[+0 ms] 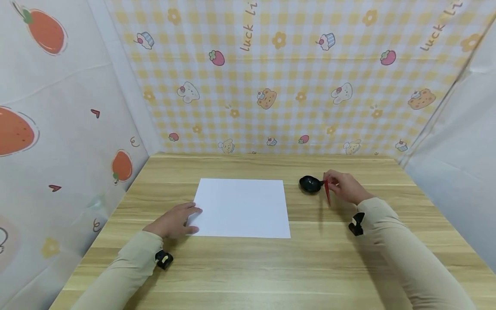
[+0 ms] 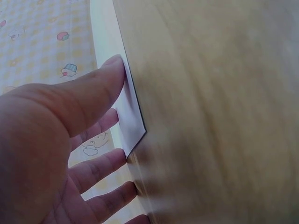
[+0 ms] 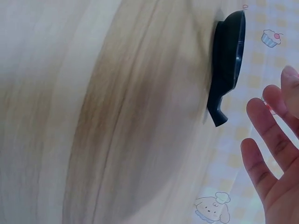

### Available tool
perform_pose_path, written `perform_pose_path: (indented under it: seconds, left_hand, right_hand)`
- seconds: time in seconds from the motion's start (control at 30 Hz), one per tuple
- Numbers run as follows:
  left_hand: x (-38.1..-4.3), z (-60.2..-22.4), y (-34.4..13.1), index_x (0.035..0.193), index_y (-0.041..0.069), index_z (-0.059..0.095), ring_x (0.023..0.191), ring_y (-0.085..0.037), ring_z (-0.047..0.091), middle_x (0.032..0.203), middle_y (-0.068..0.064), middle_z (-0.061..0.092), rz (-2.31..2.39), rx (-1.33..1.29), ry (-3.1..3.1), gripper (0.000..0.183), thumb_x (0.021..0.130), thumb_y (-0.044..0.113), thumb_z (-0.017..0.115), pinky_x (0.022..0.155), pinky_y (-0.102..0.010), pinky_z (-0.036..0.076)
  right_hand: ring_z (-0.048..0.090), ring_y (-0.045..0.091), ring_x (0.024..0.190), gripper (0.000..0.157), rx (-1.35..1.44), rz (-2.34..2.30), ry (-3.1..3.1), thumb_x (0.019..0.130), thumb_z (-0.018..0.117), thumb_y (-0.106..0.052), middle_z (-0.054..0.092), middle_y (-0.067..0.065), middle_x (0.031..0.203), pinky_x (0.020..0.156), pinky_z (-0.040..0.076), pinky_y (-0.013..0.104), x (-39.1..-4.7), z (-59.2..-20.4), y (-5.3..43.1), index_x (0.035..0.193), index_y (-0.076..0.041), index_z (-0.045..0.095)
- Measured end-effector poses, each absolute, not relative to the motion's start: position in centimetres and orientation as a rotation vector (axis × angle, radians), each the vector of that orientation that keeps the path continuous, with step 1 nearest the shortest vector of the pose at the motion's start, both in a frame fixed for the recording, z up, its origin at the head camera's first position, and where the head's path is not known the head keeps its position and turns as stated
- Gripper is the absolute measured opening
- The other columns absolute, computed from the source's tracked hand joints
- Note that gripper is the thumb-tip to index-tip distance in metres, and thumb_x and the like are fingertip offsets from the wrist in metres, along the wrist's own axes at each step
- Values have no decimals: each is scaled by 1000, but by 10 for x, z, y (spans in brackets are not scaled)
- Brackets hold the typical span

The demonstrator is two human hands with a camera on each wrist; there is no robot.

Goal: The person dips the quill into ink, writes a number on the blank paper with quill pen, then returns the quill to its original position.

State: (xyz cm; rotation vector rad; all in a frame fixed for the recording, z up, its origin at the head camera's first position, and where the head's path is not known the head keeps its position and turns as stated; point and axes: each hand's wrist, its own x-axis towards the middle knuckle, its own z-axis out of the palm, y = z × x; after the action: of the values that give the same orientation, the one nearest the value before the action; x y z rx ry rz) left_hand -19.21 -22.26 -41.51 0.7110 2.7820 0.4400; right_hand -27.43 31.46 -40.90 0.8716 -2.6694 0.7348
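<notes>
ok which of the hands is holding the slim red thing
The right hand: it pinches the slim red thing beside the black pan, whereas the left hand touches the white sheet.

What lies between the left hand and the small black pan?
In the head view, most of the white sheet, then a strip of wooden tabletop before the pan.

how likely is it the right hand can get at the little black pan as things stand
Probably yes: the little black pan lies close by, handle toward the right hand, and only the red stick it pinches seems to be in the way.
</notes>
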Motion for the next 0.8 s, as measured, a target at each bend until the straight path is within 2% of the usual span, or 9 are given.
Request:
perform_pose_path:
  seconds: [0.23,0.43,0.53,0.67,0.8]
  left_hand:
    - [-192,-416,-222,136,0,53,132,-47,35,144,-29,39,436,715,2782,55,90,25,70,104,-59,32]
    - [-193,-418,-224,135,0,53,132,-47,35,144,-29,39,439,717,2785,54,90,26,70,104,-59,32]
    - [-194,-419,-225,134,0,54,132,-47,36,144,-29,40,438,721,2788,54,90,27,70,104,-59,32]
    - [-193,-418,-224,134,0,54,131,-48,36,143,-29,40,455,722,2785,54,90,25,71,104,-59,32]
    - [-193,-417,-224,134,-1,54,131,-48,36,143,-29,40,458,723,2785,53,90,25,71,104,-59,32]
  right_hand:
    - [67,36,84,23,776,840,-2677,87,56,16,69,17,90,73,55,49,-271,-403,310,103,1,60]
    - [67,37,82,25,787,874,-2625,83,64,15,68,19,91,71,55,50,-270,-400,307,103,1,58]
    - [67,35,78,28,824,873,-2570,80,67,15,69,18,89,67,55,42,-270,-400,307,102,2,58]
    - [67,22,79,30,841,898,-2517,78,67,16,70,16,87,72,50,24,-271,-401,308,102,2,57]
    - [65,11,78,25,878,987,-2431,79,66,17,68,15,84,76,44,11,-268,-397,304,100,5,57]
